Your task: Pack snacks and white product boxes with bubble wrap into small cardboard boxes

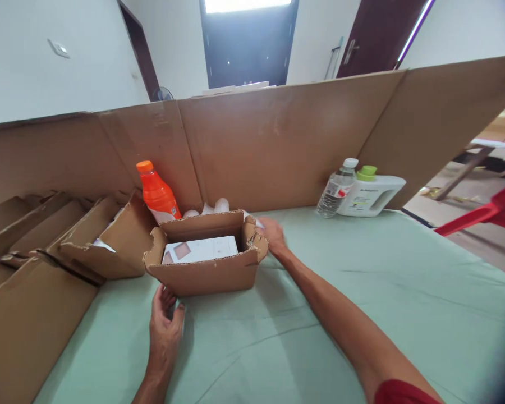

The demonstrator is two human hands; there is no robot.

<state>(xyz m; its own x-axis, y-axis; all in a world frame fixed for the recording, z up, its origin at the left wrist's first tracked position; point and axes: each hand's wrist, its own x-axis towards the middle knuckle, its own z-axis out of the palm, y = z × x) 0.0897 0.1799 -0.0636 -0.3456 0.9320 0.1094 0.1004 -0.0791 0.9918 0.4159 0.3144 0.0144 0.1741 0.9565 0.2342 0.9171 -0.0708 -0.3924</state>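
Note:
An open cardboard box [210, 279] with ragged cut edges stands in the middle of the green-covered table. Inside it lies a white carton [202, 250] with a brownish square printed on it. My left hand [165, 328] is at the box's lower left corner, thumb apart from the loosely bent fingers, with nothing visible in it. Beyond the box's right end is my right hand [272, 233], slightly blurred. Its fingers are closed around something whitish, mostly hidden by the box. Several white rounded objects [221, 206] show behind the box, next to an orange bottle [157, 191].
Several open cardboard boxes [124, 238] stand in a row at the left. A clear water bottle [336, 191] and a white jug with a green cap [368, 195] stand at the back right. A tall cardboard panel [273, 146] borders the table's far edge. A red chair [494, 210] is at the right.

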